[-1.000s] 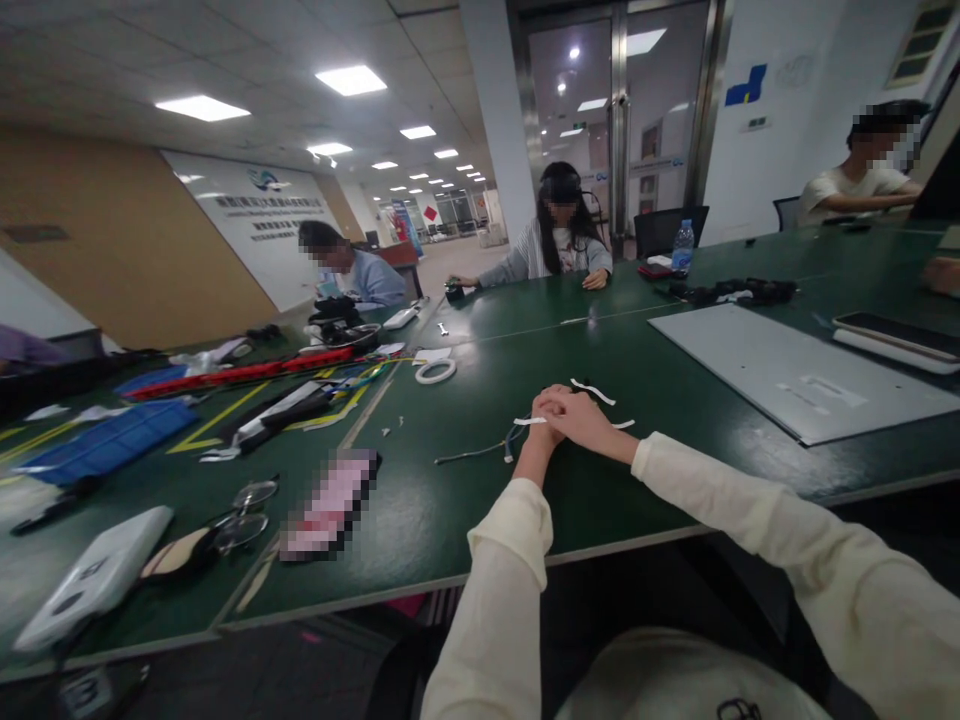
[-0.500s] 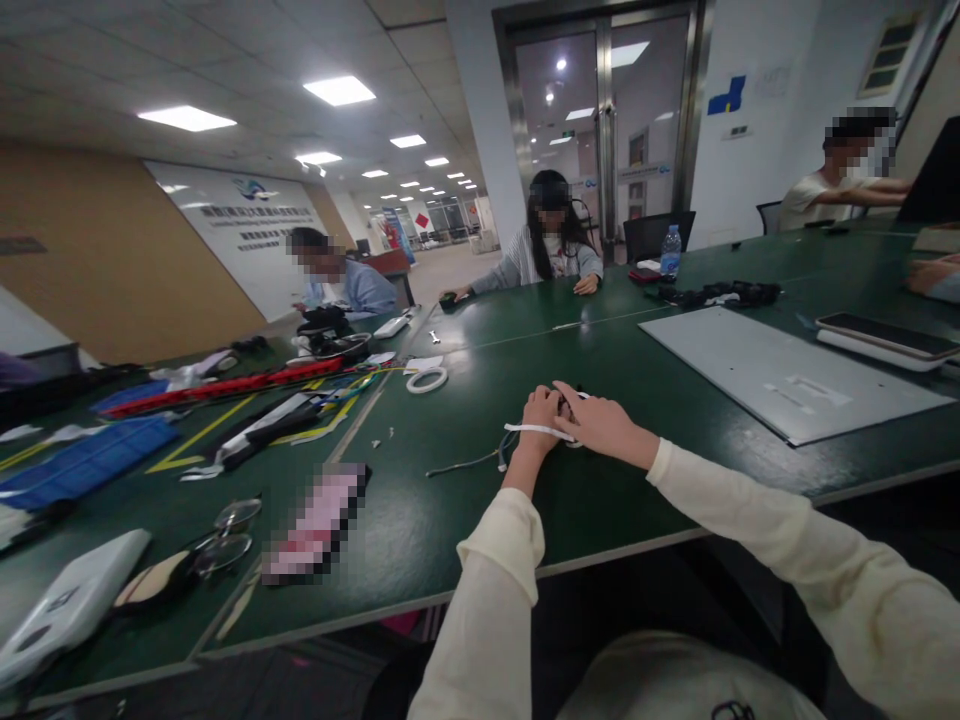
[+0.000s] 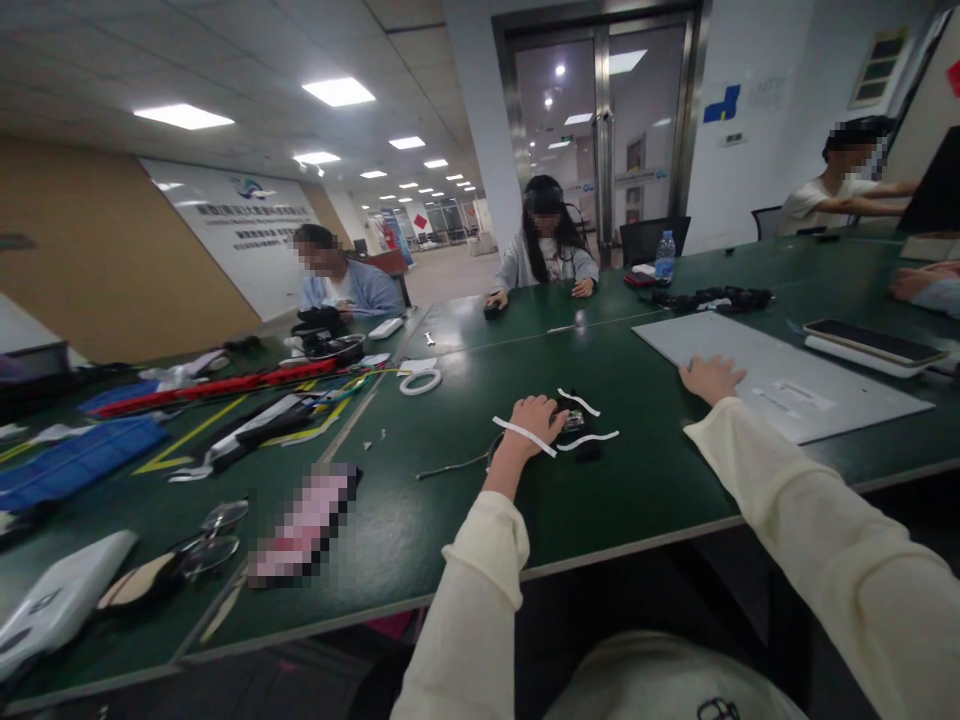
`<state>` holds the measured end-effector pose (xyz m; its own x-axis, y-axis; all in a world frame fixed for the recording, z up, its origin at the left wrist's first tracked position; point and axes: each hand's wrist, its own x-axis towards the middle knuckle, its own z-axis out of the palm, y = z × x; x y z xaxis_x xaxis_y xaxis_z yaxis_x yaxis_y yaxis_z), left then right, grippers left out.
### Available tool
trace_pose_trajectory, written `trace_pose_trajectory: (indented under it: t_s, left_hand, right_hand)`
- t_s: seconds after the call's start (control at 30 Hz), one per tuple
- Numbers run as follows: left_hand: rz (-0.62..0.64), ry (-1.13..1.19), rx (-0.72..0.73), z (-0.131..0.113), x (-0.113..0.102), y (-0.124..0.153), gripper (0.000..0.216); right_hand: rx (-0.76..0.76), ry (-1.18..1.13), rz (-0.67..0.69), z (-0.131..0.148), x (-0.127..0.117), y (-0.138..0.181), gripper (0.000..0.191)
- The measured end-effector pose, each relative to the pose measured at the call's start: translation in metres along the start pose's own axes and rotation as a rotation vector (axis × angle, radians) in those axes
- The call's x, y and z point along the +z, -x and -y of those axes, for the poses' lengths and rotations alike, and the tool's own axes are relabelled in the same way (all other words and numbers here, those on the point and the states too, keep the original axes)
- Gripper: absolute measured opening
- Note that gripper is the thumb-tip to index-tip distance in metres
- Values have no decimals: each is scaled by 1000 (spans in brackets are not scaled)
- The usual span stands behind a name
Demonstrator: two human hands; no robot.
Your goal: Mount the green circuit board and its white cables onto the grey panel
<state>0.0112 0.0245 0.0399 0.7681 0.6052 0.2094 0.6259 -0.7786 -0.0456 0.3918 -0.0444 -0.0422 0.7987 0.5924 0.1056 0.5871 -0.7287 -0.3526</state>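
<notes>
left hand (image 3: 534,418) on small black device (image 3: 574,420), no legible writing

Head view: worn on the head; faces forward and down across the green table (image 3: 645,480); near
Shared: single view only

Open office hall around a long green desk

We sit at a dark green desk (image 3: 465,500) under a white panelled ceiling with bright rectangular lights (image 3: 339,91). To our left runs a tan wall (image 3: 97,260) bearing a white sign board (image 3: 240,225); ahead stand a white pillar (image 3: 480,120) and steel-framed glass doors (image 3: 600,140). A black chair (image 3: 649,238) waits beyond the far edge.
</notes>
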Motion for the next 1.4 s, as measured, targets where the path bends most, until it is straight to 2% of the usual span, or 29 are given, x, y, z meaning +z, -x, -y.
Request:
trace_pose_trajectory:
  t_s: [0.2,0.47,0.9,1.1,1.4]
  left_hand:
    - [13,-35,79,2,0,5,52]
    - [28,-54,89,4,0,-1,51]
    - [-158,-74,84,17,10,-5,52]
    - [-185,-38,43,18,-1,-4,49]
    - [-202,25,27,17,-8,-3,46]
  right_hand:
    - [-67,37,15,-2,7,-6,64]
    - [-77,43,35,1,1,-1,65]
    - [-144,94,49,24,3,23,71]
    - [-221,112,90,44,-2,48,67]
    - [-508,121,90,78,-1,101,61]
